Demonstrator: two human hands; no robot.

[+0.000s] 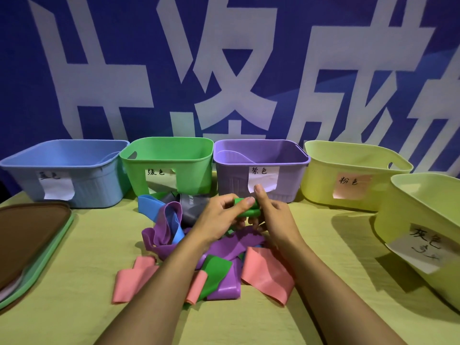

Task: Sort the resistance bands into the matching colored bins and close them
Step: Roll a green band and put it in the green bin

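Observation:
My left hand and my right hand both pinch a folded green band above the pile, just in front of the purple bin. Under my forearms lies a heap of bands: purple, blue, grey, pink and another green one. Along the back stand the open blue bin and green bin. To the right are two yellow-green bins, one with a pink label, one with a grey label.
Stacked lids, a brown one lying on a green one, rest at the left table edge. A yellow-green cloth covers the table. A blue banner with white characters hangs close behind the bins.

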